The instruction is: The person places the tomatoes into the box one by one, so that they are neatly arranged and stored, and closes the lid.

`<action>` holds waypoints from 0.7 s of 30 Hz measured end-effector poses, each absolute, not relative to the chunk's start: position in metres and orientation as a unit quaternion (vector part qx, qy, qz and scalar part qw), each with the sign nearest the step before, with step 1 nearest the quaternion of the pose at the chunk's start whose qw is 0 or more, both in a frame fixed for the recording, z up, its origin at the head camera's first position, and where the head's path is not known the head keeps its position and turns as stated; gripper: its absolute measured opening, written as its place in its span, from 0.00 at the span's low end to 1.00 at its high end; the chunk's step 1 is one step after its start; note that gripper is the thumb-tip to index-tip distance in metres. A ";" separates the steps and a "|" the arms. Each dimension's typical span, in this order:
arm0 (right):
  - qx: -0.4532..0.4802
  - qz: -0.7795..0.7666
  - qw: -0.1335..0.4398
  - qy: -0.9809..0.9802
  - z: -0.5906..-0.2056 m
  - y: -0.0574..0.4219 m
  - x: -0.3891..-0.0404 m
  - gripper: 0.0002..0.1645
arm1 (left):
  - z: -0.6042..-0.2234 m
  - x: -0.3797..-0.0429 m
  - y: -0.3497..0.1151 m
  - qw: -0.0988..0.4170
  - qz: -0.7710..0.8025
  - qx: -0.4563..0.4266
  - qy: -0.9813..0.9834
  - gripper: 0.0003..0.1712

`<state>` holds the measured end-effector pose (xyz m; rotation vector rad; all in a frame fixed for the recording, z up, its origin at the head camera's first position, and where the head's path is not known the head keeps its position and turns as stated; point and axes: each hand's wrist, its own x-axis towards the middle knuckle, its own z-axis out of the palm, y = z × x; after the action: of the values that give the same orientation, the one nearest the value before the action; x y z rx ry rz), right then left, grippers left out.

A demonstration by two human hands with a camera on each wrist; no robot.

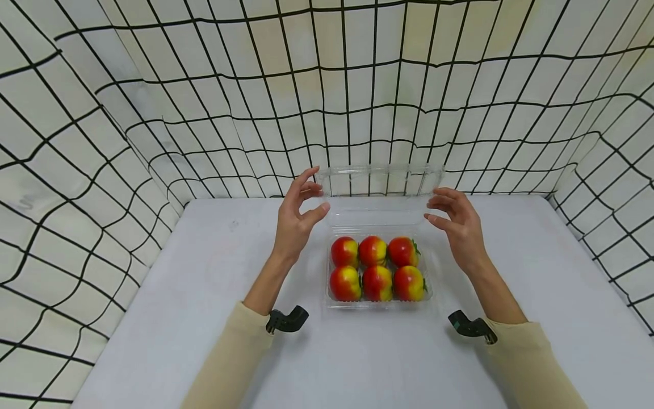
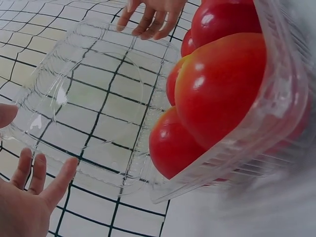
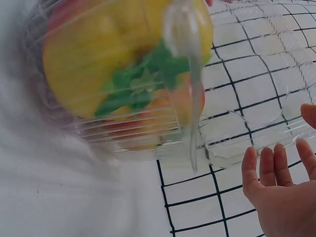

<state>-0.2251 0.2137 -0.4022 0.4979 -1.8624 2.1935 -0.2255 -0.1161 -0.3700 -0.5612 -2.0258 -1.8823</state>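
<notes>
A clear plastic clamshell box point(image 1: 333, 305) sits on the white table, holding several glossy red-and-yellow fruits point(image 1: 377, 282) in two rows. Green leafy tops show on some fruits point(image 3: 143, 81). The box's transparent lid point(image 1: 375, 216) is raised at the back, tilted away from the fruits. My left hand point(image 1: 296, 218) is at the lid's left side, fingers spread, with fingertips point(image 2: 69, 165) close by its edge. On the opposite side, my right hand point(image 1: 458, 227) has its fingertips point(image 3: 250, 154) right at the lid's right edge, fingers loosely extended.
Black grid netting point(image 1: 352, 91) over pale panels encloses the back and both sides of the white table point(image 1: 388, 363). A black curved mount point(image 1: 288, 319) is on the left wrist, and another black mount point(image 1: 472, 328) is on the right wrist, both over beige sleeves.
</notes>
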 end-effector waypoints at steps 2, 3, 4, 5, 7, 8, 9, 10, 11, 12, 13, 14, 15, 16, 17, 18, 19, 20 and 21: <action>0.174 0.745 0.117 -0.633 -0.401 0.213 -0.225 0.28 | -0.371 -0.225 -0.115 0.159 -0.663 -0.194 -0.705 0.35; 0.175 0.745 0.123 -0.632 -0.400 0.213 -0.225 0.28 | -0.372 -0.224 -0.115 0.158 -0.666 -0.194 -0.703 0.35; 0.175 0.745 0.127 -0.630 -0.398 0.212 -0.224 0.29 | -0.373 -0.224 -0.115 0.158 -0.668 -0.195 -0.700 0.34; 0.174 0.745 0.132 -0.630 -0.397 0.212 -0.224 0.28 | -0.373 -0.223 -0.115 0.157 -0.672 -0.197 -0.696 0.34; 0.172 0.747 0.140 -0.626 -0.395 0.211 -0.224 0.28 | -0.375 -0.223 -0.115 0.157 -0.677 -0.203 -0.689 0.34; 0.169 0.750 0.143 -0.624 -0.394 0.210 -0.223 0.28 | -0.375 -0.223 -0.115 0.157 -0.680 -0.206 -0.685 0.33; 0.169 0.751 0.145 -0.621 -0.393 0.210 -0.223 0.28 | -0.376 -0.222 -0.115 0.158 -0.683 -0.208 -0.682 0.33; 0.168 0.752 0.145 -0.621 -0.392 0.210 -0.223 0.28 | -0.377 -0.222 -0.115 0.158 -0.685 -0.210 -0.680 0.32; 0.168 0.753 0.145 -0.619 -0.391 0.209 -0.222 0.27 | -0.377 -0.222 -0.115 0.158 -0.687 -0.212 -0.677 0.32; 0.169 0.755 0.145 -0.617 -0.391 0.209 -0.222 0.27 | -0.378 -0.221 -0.116 0.158 -0.689 -0.213 -0.675 0.32; 0.169 0.755 0.145 -0.617 -0.390 0.209 -0.221 0.26 | -0.378 -0.220 -0.116 0.159 -0.690 -0.214 -0.673 0.31; 0.170 0.756 0.146 -0.615 -0.390 0.209 -0.221 0.26 | -0.378 -0.220 -0.116 0.158 -0.692 -0.216 -0.671 0.31; 0.171 0.757 0.146 -0.613 -0.389 0.208 -0.221 0.25 | -0.379 -0.219 -0.116 0.157 -0.693 -0.217 -0.669 0.30; 0.169 0.758 0.147 -0.612 -0.389 0.208 -0.220 0.23 | -0.379 -0.218 -0.117 0.157 -0.694 -0.217 -0.668 0.30; 0.169 0.760 0.147 -0.609 -0.389 0.208 -0.219 0.22 | -0.380 -0.217 -0.117 0.156 -0.695 -0.217 -0.668 0.29; 0.169 0.762 0.148 -0.608 -0.388 0.207 -0.219 0.21 | -0.380 -0.216 -0.118 0.155 -0.696 -0.216 -0.667 0.29; 0.168 0.762 0.148 -0.607 -0.388 0.207 -0.218 0.19 | -0.380 -0.215 -0.118 0.155 -0.697 -0.215 -0.666 0.29; 0.168 0.765 0.149 -0.604 -0.388 0.207 -0.218 0.18 | -0.380 -0.214 -0.119 0.153 -0.698 -0.214 -0.666 0.28; 0.170 0.766 0.148 -0.602 -0.389 0.207 -0.217 0.16 | -0.380 -0.213 -0.119 0.152 -0.698 -0.213 -0.667 0.28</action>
<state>-0.2174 0.2068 -0.3887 0.4874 -1.7302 2.2038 -0.2125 -0.1191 -0.3799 -0.6105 -1.9139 -2.0028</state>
